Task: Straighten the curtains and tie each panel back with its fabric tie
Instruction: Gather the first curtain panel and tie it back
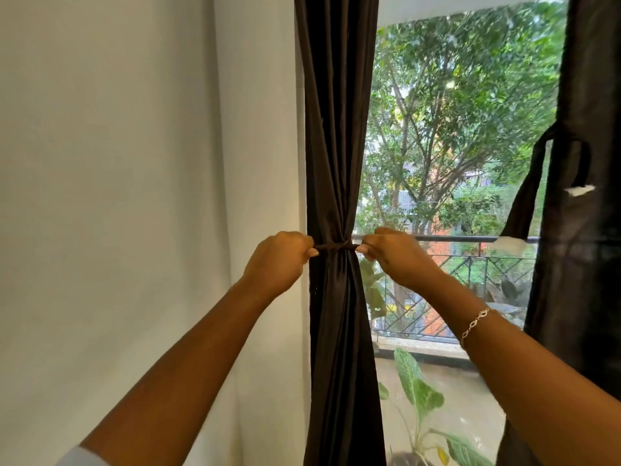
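Dark tie point(332, 246) round curtain panel point(336, 129)

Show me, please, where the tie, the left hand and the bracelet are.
tie point(336, 246), head view, the knot at its middle.
left hand point(279, 260), head view, its back.
bracelet point(474, 323), head view, the chain's middle.

The left curtain panel point(336, 129) is cloth with a soft satin sheen; its fabric tie point(332, 246) looks the same. The wall point(117, 163) is smooth and matt. The bracelet point(475, 322) is shiny metal.
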